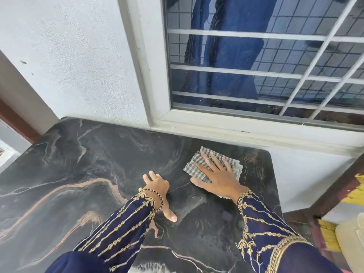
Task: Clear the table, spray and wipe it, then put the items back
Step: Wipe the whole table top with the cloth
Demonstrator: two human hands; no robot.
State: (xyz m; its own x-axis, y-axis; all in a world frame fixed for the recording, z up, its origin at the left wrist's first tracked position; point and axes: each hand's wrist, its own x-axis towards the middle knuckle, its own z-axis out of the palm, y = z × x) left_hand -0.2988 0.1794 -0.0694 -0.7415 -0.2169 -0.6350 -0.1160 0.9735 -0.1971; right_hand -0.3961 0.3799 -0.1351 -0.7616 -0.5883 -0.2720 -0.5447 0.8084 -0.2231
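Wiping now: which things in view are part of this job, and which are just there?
Job: table; cloth under the right hand; left hand resting on the table.
Just there: window; wall; yellow thing, far right.

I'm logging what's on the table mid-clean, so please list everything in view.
Table: one, black marble pattern with pink and white veins, fills the lower view.
Cloth: one, grey-and-white checked, far right of the tabletop, under the right hand.
Window: one, white frame and grille, behind the table.
Wall: one, white, left of the window.
Bangle: one, gold with dark beads, left wrist.
Sleeves: two, navy with gold embroidery.
Left hand: rests on bare tabletop.
Right hand: fingers straight, pressing the cloth.
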